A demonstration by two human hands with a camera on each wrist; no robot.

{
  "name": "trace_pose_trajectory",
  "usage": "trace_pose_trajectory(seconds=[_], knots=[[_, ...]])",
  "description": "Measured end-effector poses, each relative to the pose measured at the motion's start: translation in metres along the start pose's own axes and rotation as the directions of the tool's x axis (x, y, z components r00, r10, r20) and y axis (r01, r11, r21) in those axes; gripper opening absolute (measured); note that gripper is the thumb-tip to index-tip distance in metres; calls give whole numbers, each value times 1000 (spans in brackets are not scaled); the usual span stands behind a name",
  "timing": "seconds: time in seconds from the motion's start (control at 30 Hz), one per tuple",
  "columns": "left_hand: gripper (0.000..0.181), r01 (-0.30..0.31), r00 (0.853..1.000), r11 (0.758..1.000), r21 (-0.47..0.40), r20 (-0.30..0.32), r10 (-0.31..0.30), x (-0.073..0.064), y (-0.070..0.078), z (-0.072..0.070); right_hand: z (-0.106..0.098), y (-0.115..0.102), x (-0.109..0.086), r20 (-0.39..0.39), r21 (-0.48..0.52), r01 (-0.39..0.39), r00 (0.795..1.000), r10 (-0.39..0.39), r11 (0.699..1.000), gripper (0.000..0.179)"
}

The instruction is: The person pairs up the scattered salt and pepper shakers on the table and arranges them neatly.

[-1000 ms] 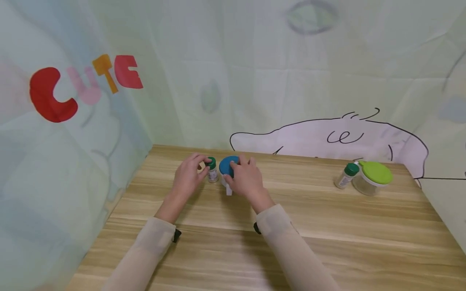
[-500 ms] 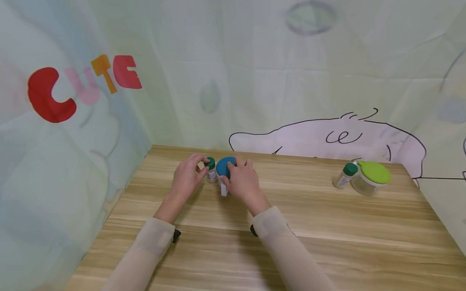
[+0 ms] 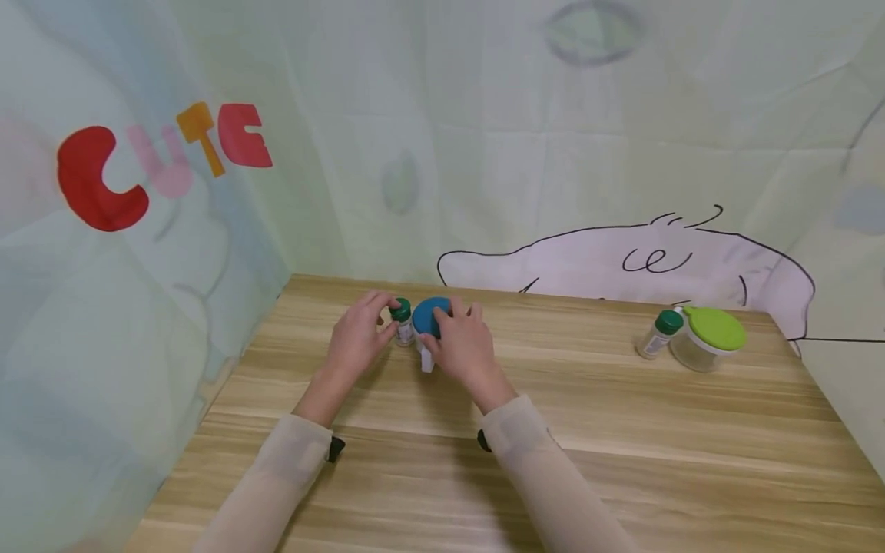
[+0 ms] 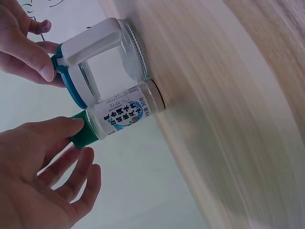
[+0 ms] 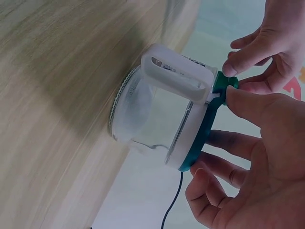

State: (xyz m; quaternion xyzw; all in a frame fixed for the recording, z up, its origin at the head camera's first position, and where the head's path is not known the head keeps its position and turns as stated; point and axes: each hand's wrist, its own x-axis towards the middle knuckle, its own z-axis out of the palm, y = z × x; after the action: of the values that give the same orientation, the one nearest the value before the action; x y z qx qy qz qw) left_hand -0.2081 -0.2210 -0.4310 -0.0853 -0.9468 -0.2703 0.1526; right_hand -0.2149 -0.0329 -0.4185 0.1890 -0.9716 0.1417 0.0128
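My left hand (image 3: pixel 356 338) pinches the green cap (image 4: pixel 85 131) of a small clear spice bottle (image 4: pixel 126 112) with a printed label. Right beside that bottle stands a clear jar (image 5: pixel 167 114) with a white handle (image 5: pixel 176 74) turned toward me and a blue lid (image 3: pixel 427 316). My right hand (image 3: pixel 465 346) grips the lid from the right, its thumb near the handle and its fingers at the far side. Both containers stand upright on the wooden table. In the left wrist view they appear to touch, or nearly so.
At the right of the table (image 3: pixel 588 430) stand a second green-capped bottle (image 3: pixel 659 334) and a clear jar with a lime-green lid (image 3: pixel 716 329), close together. A printed cloth backdrop (image 3: pixel 512 184) rises behind the table and along its left side.
My right hand has shifted the blue-lidded jar slightly left, nearer the spice bottle. My left hand stays on the green cap. The bottle and jar on the right stand as before.
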Motion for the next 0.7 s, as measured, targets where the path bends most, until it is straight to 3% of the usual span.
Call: trace_pose_trajectory(seconds=[0.7], knots=[[20,-36,997,999,-26,-67,34,-1,-3,2,-4,2,-3,-9,71,11,1000,-10,997,53]])
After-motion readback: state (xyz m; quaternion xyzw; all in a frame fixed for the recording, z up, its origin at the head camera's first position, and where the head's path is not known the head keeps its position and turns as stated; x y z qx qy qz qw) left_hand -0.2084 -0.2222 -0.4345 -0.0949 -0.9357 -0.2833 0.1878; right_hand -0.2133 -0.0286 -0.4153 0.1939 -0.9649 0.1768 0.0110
